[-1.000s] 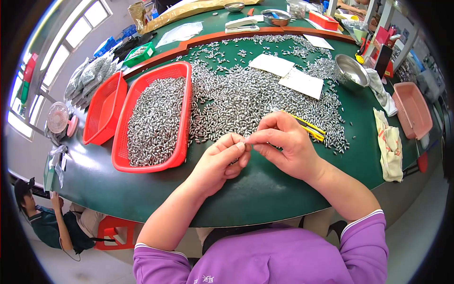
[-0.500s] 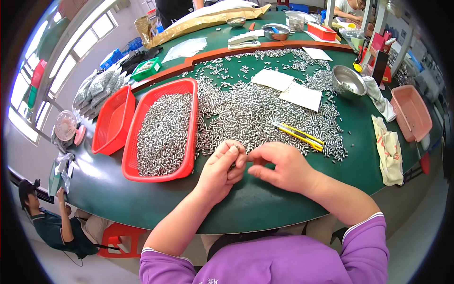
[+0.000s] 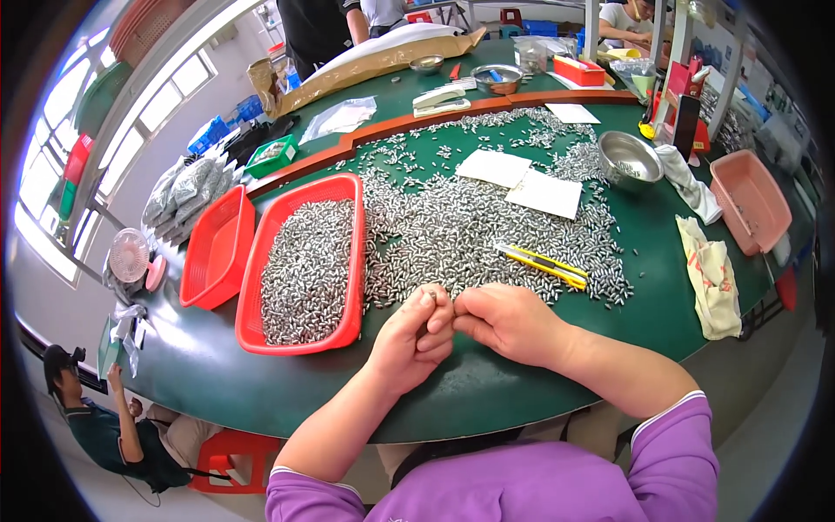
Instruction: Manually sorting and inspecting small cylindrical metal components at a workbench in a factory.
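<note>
Both hands meet over the near side of the green table, in front of a wide spread of small silvery metal pieces (image 3: 435,226). My left hand (image 3: 415,335) is closed, fingers curled, with a small metal piece just showing by the thumb tip. Beside it, my right hand (image 3: 513,324) has thumb and forefinger pinched together against the left fingertips; what lies between them is too small to make out. A red basket (image 3: 247,304) full of the same pieces stands left of my hands. Beyond my right hand, a yellow utility knife (image 3: 548,265) lies on the pieces.
Left of the full basket is another red basket (image 3: 209,261). White cards (image 3: 545,193) lie on the pieces. A metal bowl (image 3: 628,158), a cloth (image 3: 709,278) and a pink basket (image 3: 755,204) are at the right. A wooden strip (image 3: 400,130) crosses behind. A person sits at far left.
My right hand's thumb and forefinger have closed into a pinch and come up to the left fingertips. The whole view has shifted slightly, with the table lower in it.
</note>
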`<move>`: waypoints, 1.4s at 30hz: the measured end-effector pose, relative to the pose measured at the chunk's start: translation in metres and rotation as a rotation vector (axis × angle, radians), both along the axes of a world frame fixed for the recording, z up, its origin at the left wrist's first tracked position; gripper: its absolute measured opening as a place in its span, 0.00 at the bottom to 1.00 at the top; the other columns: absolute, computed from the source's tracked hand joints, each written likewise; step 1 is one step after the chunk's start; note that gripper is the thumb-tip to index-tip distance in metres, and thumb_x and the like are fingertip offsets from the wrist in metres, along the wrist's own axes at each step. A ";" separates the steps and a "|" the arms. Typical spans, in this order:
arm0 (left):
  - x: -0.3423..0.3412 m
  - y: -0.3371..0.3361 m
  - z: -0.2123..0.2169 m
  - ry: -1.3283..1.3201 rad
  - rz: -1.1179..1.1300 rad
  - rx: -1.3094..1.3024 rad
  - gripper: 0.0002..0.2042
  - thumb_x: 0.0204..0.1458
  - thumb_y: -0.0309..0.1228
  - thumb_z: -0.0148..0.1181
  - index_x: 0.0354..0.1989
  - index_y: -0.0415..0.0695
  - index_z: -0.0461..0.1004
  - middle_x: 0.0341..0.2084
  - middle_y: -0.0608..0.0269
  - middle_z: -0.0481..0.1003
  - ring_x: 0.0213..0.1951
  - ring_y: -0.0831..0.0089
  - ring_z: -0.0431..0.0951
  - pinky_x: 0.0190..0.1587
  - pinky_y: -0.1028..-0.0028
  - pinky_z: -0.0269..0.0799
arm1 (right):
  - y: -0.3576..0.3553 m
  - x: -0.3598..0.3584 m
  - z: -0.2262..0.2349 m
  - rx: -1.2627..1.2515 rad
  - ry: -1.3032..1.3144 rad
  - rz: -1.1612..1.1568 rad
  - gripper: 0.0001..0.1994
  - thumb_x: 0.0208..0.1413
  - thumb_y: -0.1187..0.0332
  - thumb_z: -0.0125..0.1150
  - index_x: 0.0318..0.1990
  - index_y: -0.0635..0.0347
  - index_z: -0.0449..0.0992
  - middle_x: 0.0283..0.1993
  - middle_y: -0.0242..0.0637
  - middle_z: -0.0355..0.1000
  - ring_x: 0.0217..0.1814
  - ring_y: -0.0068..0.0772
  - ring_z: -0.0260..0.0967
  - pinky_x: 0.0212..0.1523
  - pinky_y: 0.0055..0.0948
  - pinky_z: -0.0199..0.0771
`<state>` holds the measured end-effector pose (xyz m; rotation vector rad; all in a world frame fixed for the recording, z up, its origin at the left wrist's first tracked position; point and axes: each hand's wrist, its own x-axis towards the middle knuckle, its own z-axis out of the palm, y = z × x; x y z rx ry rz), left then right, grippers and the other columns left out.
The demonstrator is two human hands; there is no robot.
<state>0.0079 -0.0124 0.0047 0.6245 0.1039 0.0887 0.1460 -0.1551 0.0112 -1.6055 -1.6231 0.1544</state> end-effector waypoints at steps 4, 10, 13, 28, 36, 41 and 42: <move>0.003 0.006 0.001 -0.077 0.012 -0.081 0.09 0.67 0.37 0.43 0.40 0.46 0.66 0.24 0.72 0.61 0.18 0.85 0.54 0.16 0.84 0.49 | 0.004 0.027 -0.007 0.134 -0.298 -0.387 0.12 0.49 0.81 0.55 0.41 0.57 0.75 0.45 0.42 0.71 0.48 0.47 0.70 0.50 0.40 0.71; 0.005 0.016 0.000 -0.071 0.090 -0.226 0.10 0.68 0.36 0.40 0.41 0.46 0.66 0.24 0.71 0.62 0.18 0.84 0.54 0.15 0.84 0.49 | 0.008 0.032 0.005 0.332 -0.318 -0.305 0.16 0.45 0.80 0.60 0.43 0.53 0.77 0.43 0.36 0.71 0.45 0.42 0.71 0.45 0.38 0.72; 0.005 0.018 -0.002 -0.065 0.120 -0.254 0.10 0.68 0.35 0.40 0.41 0.45 0.67 0.23 0.71 0.62 0.18 0.84 0.55 0.15 0.84 0.50 | 0.009 0.017 0.000 0.371 -0.358 -0.082 0.19 0.43 0.79 0.62 0.44 0.48 0.80 0.40 0.31 0.72 0.40 0.35 0.71 0.40 0.34 0.72; 0.006 0.002 -0.006 -0.011 0.095 -0.324 0.10 0.69 0.35 0.38 0.41 0.44 0.66 0.23 0.70 0.62 0.16 0.84 0.54 0.15 0.84 0.49 | 0.011 0.003 -0.002 0.399 -0.367 -0.132 0.09 0.44 0.63 0.71 0.33 0.50 0.77 0.35 0.27 0.72 0.38 0.33 0.71 0.40 0.33 0.70; 0.001 0.003 -0.002 0.055 0.113 -0.094 0.10 0.68 0.36 0.40 0.42 0.44 0.66 0.23 0.72 0.61 0.17 0.85 0.55 0.14 0.84 0.49 | 0.009 0.026 0.012 0.291 -0.345 -0.310 0.06 0.51 0.68 0.62 0.34 0.52 0.72 0.37 0.33 0.70 0.44 0.40 0.69 0.46 0.38 0.69; 0.005 -0.001 0.004 0.250 0.259 0.455 0.06 0.65 0.33 0.47 0.40 0.45 0.69 0.20 0.74 0.61 0.17 0.87 0.55 0.18 0.85 0.48 | -0.008 0.087 0.023 0.431 -0.488 -0.779 0.19 0.47 0.80 0.60 0.47 0.52 0.73 0.43 0.37 0.71 0.45 0.44 0.71 0.46 0.39 0.71; 0.005 0.000 0.005 0.257 0.245 0.469 0.06 0.65 0.33 0.47 0.41 0.45 0.69 0.20 0.75 0.61 0.17 0.87 0.55 0.18 0.85 0.48 | -0.016 0.093 0.023 0.287 -0.279 -0.767 0.14 0.50 0.74 0.62 0.46 0.50 0.75 0.44 0.37 0.71 0.45 0.43 0.71 0.43 0.37 0.72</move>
